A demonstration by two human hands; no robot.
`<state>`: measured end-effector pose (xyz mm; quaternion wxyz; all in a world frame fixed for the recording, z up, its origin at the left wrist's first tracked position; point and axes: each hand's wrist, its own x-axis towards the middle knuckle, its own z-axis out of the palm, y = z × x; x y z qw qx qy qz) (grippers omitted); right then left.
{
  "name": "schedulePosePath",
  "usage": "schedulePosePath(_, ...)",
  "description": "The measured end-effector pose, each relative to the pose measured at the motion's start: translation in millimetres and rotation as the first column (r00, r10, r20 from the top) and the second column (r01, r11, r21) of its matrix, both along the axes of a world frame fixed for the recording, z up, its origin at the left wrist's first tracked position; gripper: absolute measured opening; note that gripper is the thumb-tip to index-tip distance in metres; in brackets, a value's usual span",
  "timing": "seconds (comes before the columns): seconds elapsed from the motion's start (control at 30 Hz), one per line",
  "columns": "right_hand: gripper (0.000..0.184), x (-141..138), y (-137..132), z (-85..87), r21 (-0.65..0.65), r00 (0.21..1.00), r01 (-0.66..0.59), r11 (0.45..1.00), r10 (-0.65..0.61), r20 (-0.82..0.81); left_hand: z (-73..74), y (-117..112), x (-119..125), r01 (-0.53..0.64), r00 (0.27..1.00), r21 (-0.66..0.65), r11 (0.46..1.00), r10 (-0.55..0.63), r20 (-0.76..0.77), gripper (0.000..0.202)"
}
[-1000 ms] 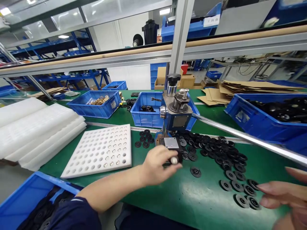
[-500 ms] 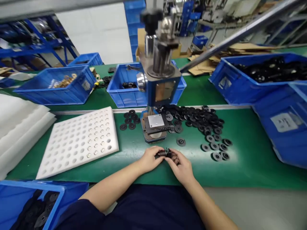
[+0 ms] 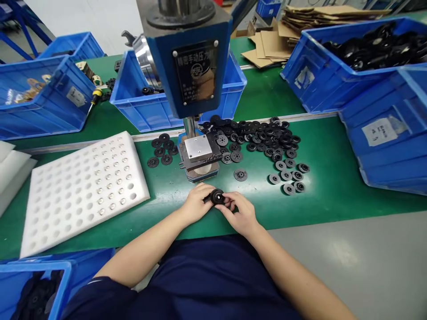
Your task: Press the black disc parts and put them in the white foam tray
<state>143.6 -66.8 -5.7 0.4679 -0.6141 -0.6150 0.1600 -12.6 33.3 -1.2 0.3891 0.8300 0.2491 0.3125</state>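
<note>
Between my two hands, just in front of the hand press (image 3: 198, 66), is a round black wheel-like part (image 3: 217, 196) with a small bright centre. My left hand (image 3: 196, 202) is closed on its left side. The fingers of my right hand (image 3: 240, 212) pinch it from the right. Beyond my hands, the press base carries a silver plate (image 3: 198, 147). A single black disc (image 3: 240, 174) lies on the green bench behind my right hand. Some fingertips are hidden behind the part.
A white foam tray (image 3: 83, 191) with small metal pieces in part of its holes lies left. Piled black discs (image 3: 267, 138) lie right of the press. Blue bins stand behind, such as one with black parts (image 3: 313, 58); another bin (image 3: 66, 284) is at lower left.
The part in my hands has turned, so its round face now shows instead of its side. My view has tipped downward and closer, and the press looks larger.
</note>
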Motion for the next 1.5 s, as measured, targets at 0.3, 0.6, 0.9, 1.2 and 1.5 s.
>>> schedulePosePath(0.3,0.029,-0.9,1.7,1.3,0.03,1.0,0.006,1.0,-0.006,0.026,2.9,-0.6,-0.8,-0.021,0.999,-0.068,0.997,0.018,-0.049,0.017)
schedulePosePath(0.6,0.017,1.3,-0.8,3.1,0.085,0.999,0.02,0.996,-0.024,0.046,-2.1,-2.9,-2.0,0.002,0.992,-0.013,1.0,-0.003,-0.128,0.03)
schedulePosePath(0.9,0.016,1.8,0.6,-2.6,0.131,0.995,0.046,0.99,-0.057,0.085,-1.6,-1.7,-0.3,0.032,0.998,0.049,0.998,-0.029,-0.059,0.034)
schedulePosePath(1.2,0.008,0.0,3.1,0.4,0.169,0.993,0.053,0.984,-0.071,0.1,-2.1,-0.2,0.3,0.027,0.999,0.151,0.988,-0.032,0.029,0.033)
schedulePosePath(1.5,0.005,1.2,3.8,-6.7,0.128,0.992,0.046,0.991,-0.06,0.107,-3.8,1.4,-0.6,0.085,0.996,0.194,0.977,-0.081,-0.031,0.036)
